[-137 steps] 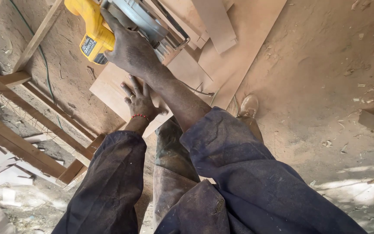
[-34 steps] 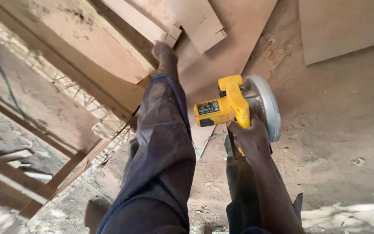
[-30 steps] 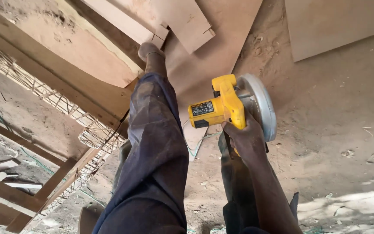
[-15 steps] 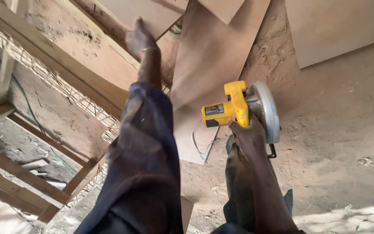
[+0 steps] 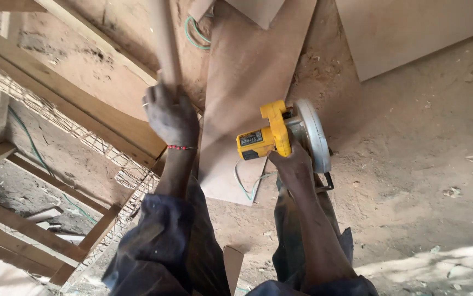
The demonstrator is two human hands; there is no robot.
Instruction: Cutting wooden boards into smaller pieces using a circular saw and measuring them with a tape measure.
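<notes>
Right hand [image 5: 296,167]: wrapped tightly around the rear handle of a yellow circular saw [image 5: 285,137], which is held above the ground
Saw direction: its body points away from the grip towards the left; the round blade guard sits just right of the knuckles
Left hand [image 5: 170,115]: closed around the lower end of a pale wooden strip [image 5: 164,38]
Strip axis: runs almost straight up and away from that grip, leaning slightly left
Long brown board [image 5: 247,87]: lies flat on the dirt between the two hands, lengthwise away from the person
Nearer hand: the saw hand, with the board's near end just left of it
Cord: a green cable [image 5: 247,186] loops under the saw
</notes>
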